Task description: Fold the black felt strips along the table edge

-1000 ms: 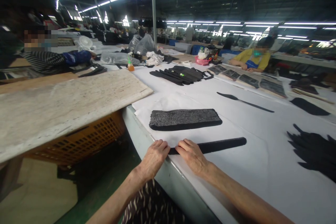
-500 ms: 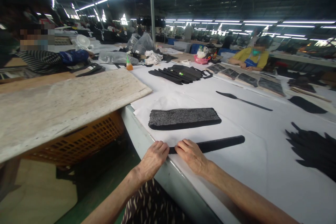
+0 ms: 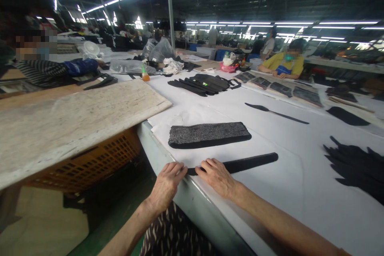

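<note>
A long black fabric strip lies on the white-covered table, its rounded far end pointing right. My left hand pinches its near end at the table edge, fingers closed over it. Close beside it, my right hand is closed on the same strip, fingertips bent down and thumb toward the left hand. A short black stretch shows between the two hands. Just beyond lies a neat stack of grey-and-black fabric strips, touched by neither hand.
Black fabric pieces lie at right, another black pile farther back. One thin black piece lies alone. A pale board juts in from the left above a yellow crate. Co-workers sit left and right behind.
My left hand has moved slightly left and toward me, so the gap between my hands is a little wider. The view has shifted slightly; the stack stays put.
</note>
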The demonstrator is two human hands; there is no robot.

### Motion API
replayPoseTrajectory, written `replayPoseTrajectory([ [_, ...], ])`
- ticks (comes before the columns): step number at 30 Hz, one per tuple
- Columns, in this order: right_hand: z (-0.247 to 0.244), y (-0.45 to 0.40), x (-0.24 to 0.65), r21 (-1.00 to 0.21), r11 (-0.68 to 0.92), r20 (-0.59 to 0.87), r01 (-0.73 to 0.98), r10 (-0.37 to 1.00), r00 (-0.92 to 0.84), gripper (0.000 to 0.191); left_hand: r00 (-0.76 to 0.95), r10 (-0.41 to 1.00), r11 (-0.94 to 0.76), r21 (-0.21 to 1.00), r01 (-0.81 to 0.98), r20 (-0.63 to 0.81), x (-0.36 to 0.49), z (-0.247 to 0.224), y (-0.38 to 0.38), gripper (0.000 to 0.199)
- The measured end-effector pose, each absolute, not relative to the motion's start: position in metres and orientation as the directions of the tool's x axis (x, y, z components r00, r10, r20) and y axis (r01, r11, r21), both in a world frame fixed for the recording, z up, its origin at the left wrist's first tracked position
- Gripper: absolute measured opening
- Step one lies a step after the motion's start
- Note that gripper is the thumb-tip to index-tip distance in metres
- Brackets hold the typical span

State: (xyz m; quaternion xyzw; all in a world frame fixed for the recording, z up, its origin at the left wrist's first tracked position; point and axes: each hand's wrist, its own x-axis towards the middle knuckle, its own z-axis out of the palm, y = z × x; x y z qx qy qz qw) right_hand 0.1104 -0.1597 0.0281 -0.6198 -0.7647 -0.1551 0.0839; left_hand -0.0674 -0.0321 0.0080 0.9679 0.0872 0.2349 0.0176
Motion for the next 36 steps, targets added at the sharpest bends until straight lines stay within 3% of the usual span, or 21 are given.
replayPoseTrajectory([
  [13, 0.029, -0.173, 0.121, 0.148, 0.162, 0.301, 0.976, 0.932, -0.201, 0.031, 0.837, 0.290, -0.947, 0.266, 0.181, 0.464, -0.069, 0.003, -0.033, 0.044],
  [16, 0.030, -0.169, 0.117, 0.172, 0.171, 0.303, 0.970, 0.928, -0.217, 0.026, 0.799, 0.367, -0.906, 0.378, 0.191, 0.477, -0.067, 0.001, -0.035, 0.044],
  [19, 0.029, -0.160, 0.110, 0.196, 0.194, 0.302, 0.961, 0.921, -0.247, 0.020, 0.694, 0.537, -0.791, 0.571, 0.218, 0.479, -0.067, 0.002, -0.036, 0.039],
  [21, 0.028, -0.153, 0.105, 0.214, 0.212, 0.316, 0.954, 0.909, -0.272, 0.016, 0.593, 0.691, -0.643, 0.727, 0.241, 0.414, -0.068, 0.005, -0.035, 0.030],
  [23, 0.026, -0.147, 0.102, 0.233, 0.226, 0.343, 0.946, 0.891, -0.297, 0.015, 0.541, 0.802, -0.449, 0.852, 0.270, 0.252, -0.069, 0.011, -0.033, 0.027],
  [27, 0.024, -0.139, 0.100, 0.257, 0.241, 0.388, 0.936, 0.861, -0.329, 0.013, 0.619, 0.781, -0.168, 0.927, 0.337, -0.084, -0.067, 0.015, -0.030, 0.046],
  [36, 0.025, -0.137, 0.101, 0.260, 0.262, 0.388, 0.929, 0.853, -0.349, 0.014, 0.648, 0.746, -0.050, 0.957, 0.287, -0.155, -0.058, -0.003, -0.024, 0.038],
])
